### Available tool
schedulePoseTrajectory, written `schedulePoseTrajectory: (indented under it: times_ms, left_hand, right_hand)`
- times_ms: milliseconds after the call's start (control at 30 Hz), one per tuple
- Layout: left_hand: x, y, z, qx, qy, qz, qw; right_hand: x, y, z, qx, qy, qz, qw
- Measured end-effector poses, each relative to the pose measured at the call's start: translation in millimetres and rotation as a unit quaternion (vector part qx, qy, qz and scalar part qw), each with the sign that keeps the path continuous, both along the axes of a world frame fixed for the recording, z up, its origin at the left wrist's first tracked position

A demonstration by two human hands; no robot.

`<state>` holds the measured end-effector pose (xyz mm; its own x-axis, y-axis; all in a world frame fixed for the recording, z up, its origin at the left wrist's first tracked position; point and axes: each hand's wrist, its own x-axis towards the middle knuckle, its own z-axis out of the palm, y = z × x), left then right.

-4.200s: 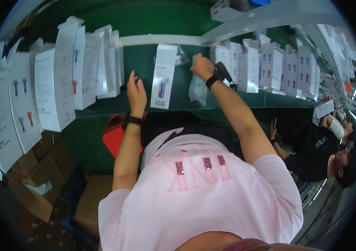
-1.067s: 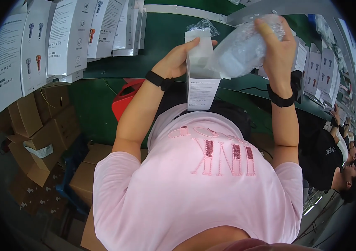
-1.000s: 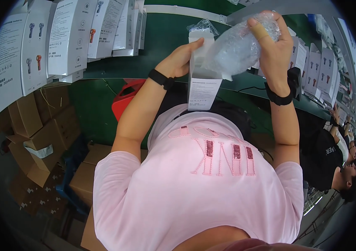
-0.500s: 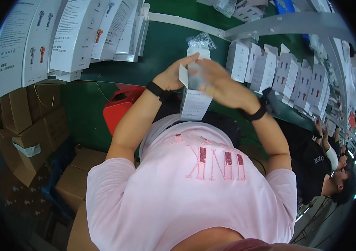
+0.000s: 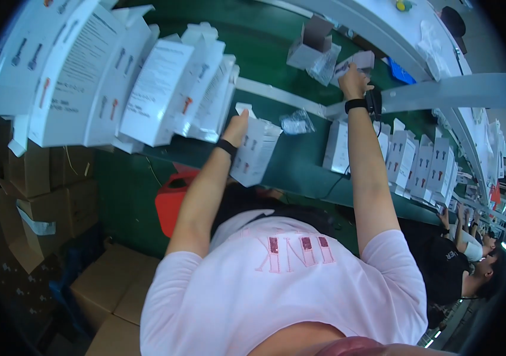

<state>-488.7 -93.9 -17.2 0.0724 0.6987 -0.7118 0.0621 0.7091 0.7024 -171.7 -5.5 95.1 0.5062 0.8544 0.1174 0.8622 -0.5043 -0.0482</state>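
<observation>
Left hand [image 5: 236, 126] on white box [image 5: 255, 152], right hand [image 5: 353, 78] outstretched

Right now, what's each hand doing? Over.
Left hand on white carton, grip unclear. Right hand far out, holding small white box. Clear bag lies between.

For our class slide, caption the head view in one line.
Left hand on an upright white printed carton on the green bench; right hand grasping a small white box.

Stacked cartons [image 5: 122, 89] lie left of the held carton [image 5: 254, 151]; upright cartons [image 5: 419, 166] stand right.
</observation>
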Motion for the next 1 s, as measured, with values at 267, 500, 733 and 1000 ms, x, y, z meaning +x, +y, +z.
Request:
schedulePoseTrajectory:
  times_ms: [267,500,733,1000]
  left_hand:
    - [31.9,-59.6,33.8,0.367,0.255,-0.048,0.893]
    - [137.1,67.2,104.8,0.487,0.146,0.031,0.861]
    - [187.2,199.1,27.1,0.412,0.284,-0.004,0.866]
    - [201.1,230.1,-24.0,0.464,0.276,-0.041,0.840]
  right_hand:
    - [15.4,37.8,-42.7,0.245,-0.207,-0.017,0.947]
    - [17.8,62.6,-59.3,0.159,-0.011,-0.030,0.987]
    - [-56.3,-14.6,11.2,0.292,-0.017,0.141,0.946]
    - [-76.5,-216.0,172.1,0.201,0.103,0.168,0.960]
